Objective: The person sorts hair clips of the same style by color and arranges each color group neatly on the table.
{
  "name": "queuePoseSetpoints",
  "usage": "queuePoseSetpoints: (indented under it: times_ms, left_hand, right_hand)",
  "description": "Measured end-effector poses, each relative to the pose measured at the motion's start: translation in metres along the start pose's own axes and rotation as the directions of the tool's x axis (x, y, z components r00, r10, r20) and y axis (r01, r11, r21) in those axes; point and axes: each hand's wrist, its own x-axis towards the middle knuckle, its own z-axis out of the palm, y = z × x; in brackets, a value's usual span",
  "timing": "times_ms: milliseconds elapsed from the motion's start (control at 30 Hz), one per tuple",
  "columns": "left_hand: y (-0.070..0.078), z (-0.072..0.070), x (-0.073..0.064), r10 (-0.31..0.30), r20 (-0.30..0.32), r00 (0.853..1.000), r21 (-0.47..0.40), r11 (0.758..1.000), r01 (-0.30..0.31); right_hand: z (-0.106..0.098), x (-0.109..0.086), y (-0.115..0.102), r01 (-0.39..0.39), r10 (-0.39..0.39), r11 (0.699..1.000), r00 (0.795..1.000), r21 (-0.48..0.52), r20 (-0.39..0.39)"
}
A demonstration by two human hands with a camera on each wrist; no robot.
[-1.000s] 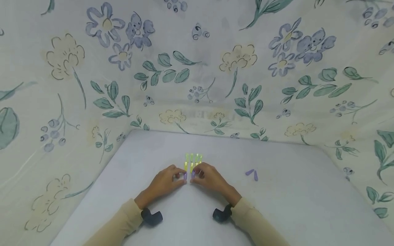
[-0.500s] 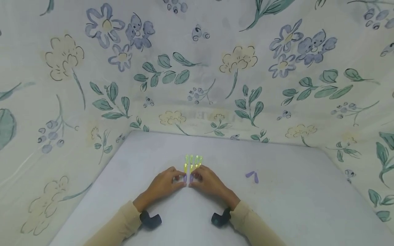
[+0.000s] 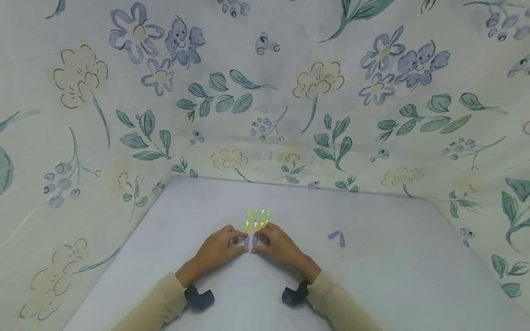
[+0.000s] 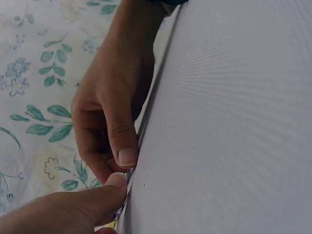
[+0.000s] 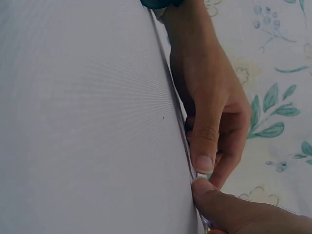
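Note:
My left hand pinches a small purple teardrop-shaped piece lengthwise between thumb and forefinger. Just to its right, my right hand holds a second purple piece the same way, with a narrow gap between the two. Directly beyond them lies a row of yellow pieces, the right end partly hidden by the right hand's fingers. Farther back is a row of light green pieces. In the left wrist view, the thumb of the right hand comes down close to the left thumb.
Two loose purple pieces lie in a V shape on the white tabletop, right of the hands. A floral-patterned sheet rises behind the table and at both sides. Dark wrist bands with cameras sit at both wrists.
The right hand has brought its purple piece closer to the left one. Both hands have come slightly nearer to me, and the view has shifted a little. The loose purple pieces stay put.

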Motion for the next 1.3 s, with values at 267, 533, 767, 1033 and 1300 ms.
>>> queuePoseSetpoints:
  times_ms: [267, 533, 767, 1033, 1300]
  left_hand:
    - [0.000, -0.001, -0.002, 0.002, -0.004, 1.000, -0.016, 1.000, -0.003]
    - [0.001, -0.002, 0.001, 0.023, -0.016, 1.000, 0.012, 1.000, -0.022]
    - [0.002, 0.001, 0.000, -0.009, -0.008, 1.000, 0.010, 1.000, 0.010]
    - [0.003, 0.001, -0.004, 0.012, -0.009, 1.000, -0.001, 1.000, -0.012]
    - [0.000, 0.000, 0.000, 0.035, -0.003, 0.999, 0.031, 0.999, -0.035]
  right_hand:
    - [0.001, 0.000, -0.001, -0.008, 0.008, 1.000, 1.000, -0.005, -0.007]
    - [-0.002, -0.002, -0.002, 0.035, -0.036, 0.999, 0.999, -0.027, -0.022]
    - [-0.002, -0.005, -0.003, 0.046, -0.047, 0.998, 0.999, -0.038, -0.020]
    - [-0.003, -0.006, -0.001, 0.028, -0.028, 1.000, 1.000, -0.007, 0.006]
    - [-0.026, -0.008, 0.001, 0.019, -0.017, 0.982, 1.000, 0.190, -0.014]
